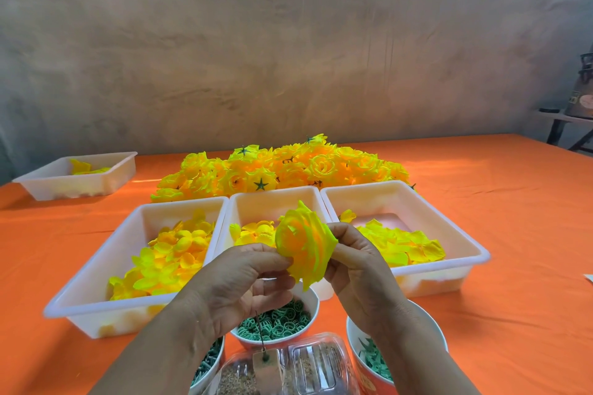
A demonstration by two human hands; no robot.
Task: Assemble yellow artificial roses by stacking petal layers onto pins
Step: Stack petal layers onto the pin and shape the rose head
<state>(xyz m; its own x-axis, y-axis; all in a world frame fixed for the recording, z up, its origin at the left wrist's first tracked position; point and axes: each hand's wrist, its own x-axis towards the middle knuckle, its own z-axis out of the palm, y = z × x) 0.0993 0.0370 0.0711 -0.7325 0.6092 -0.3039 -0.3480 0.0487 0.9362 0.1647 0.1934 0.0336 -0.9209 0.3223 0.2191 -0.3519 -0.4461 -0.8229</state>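
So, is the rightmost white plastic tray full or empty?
Partly filled: the rightmost white plastic tray holds a loose heap of yellow petals toward its near side; its bare bottom shows behind them.

An orange tablecloth (481, 218) stretched back to a mottled grey wall (288, 42). A clear plastic box (321, 365) sat at the near edge.

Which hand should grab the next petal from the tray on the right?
Probably right: the right hand is beside that tray, while the left hand pinches the rose and is farther away.
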